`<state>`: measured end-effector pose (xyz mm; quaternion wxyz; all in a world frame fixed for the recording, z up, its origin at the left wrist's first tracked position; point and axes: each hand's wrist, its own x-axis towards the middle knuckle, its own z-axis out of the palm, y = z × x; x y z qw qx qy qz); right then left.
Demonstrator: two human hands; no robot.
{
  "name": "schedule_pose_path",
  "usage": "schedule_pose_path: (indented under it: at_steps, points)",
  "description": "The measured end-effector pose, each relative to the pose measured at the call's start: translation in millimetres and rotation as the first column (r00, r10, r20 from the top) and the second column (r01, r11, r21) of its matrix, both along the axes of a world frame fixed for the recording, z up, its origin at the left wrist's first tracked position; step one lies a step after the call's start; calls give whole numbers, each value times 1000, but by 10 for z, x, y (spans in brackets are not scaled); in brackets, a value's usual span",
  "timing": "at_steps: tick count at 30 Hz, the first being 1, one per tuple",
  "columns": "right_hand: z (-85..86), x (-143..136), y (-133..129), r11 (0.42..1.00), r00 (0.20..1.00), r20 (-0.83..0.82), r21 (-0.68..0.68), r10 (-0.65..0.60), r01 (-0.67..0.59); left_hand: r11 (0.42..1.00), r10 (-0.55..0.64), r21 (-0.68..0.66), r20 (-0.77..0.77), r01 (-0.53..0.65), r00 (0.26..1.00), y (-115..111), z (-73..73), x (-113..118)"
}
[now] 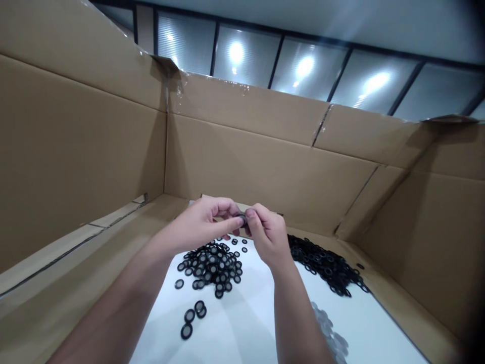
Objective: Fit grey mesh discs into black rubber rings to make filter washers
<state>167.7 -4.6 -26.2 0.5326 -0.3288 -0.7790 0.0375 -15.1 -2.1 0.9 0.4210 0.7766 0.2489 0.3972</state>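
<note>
My left hand [215,220] and my right hand [265,230] meet above the far part of a white board [242,303]. Between the fingertips of both hands is a small dark ring [242,218], partly hidden by the fingers. Below my left hand lies a pile of black rings with grey centres [214,263], and a few more of them sit nearer to me. Beyond my right wrist is a heap of plain black rings [326,263]. Pale translucent discs [331,333] lie to the right of my right forearm.
Tall cardboard walls [246,146] surround the board at the left, back and right. A cardboard ledge [94,227] runs along the left side. Windows [242,53] with reflected lights show above the back wall.
</note>
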Motion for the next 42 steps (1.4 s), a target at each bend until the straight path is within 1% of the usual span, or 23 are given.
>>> schedule_pose_path:
  at_steps: [3, 5, 6, 9, 12, 14, 17, 20, 23, 25, 30, 35, 36, 38, 40, 42]
  points:
    - [43, 49, -8, 995, 996, 65, -89, 59, -53, 1000, -22, -2, -69, 22, 997, -3, 10, -28]
    - [51, 64, -6, 993, 994, 88, -104, 65, -56, 1000, -17, -22, -60, 16, 998, -3, 9, -14]
    - [47, 61, -2, 994, 996, 73, -94, 55, -48, 999, -24, -47, -46, 22, 999, 0, 5, 4]
    - [9, 19, 16, 999, 997, -81, -31, 3, -6, 989, -70, -128, 57, 76, 996, 16, -21, 90]
    - [-28, -35, 27, 1000, 974, -227, 2, -25, 26, 983, -76, -152, 190, 106, 979, 42, -69, 182]
    - [-33, -48, 24, 1000, 969, -248, -4, 7, -9, 981, -72, -156, 246, 113, 966, 58, -99, 218]
    - [-20, -30, 11, 994, 974, -206, -37, 96, -106, 982, -71, -150, 278, 116, 958, 71, -114, 221]
    - [-21, -16, 12, 989, 973, -189, -46, 132, -143, 982, -71, -150, 260, 113, 963, 59, -87, 196]
    - [-57, -47, 34, 981, 949, -259, -22, 178, -190, 979, -75, -165, 248, 119, 966, 30, -50, 174]
    - [-87, -85, 52, 978, 930, -312, -11, 196, -210, 980, -56, -171, 247, 101, 967, 10, -35, 163]
    - [-125, -147, 57, 985, 919, -358, 25, 166, -168, 989, 11, -147, 224, 22, 975, -37, -23, 147]
    - [-122, -128, 32, 993, 939, -325, 79, 112, -91, 994, 93, -66, 192, -82, 977, -81, -5, 143]
    - [-119, -120, 28, 993, 946, -307, 93, 100, -75, 996, 84, -53, 177, -76, 981, -82, -1, 134]
    - [-112, -104, 24, 993, 961, -263, 109, 83, -56, 998, 34, -52, 139, -27, 990, -74, 7, 102]
    - [-104, -94, 22, 993, 975, -210, 107, 67, -45, 996, -31, -78, 105, 39, 994, -55, 15, 56]
    - [-95, -89, 19, 994, 986, -159, 105, 56, -40, 992, -60, -107, 80, 68, 995, -32, 23, 3]
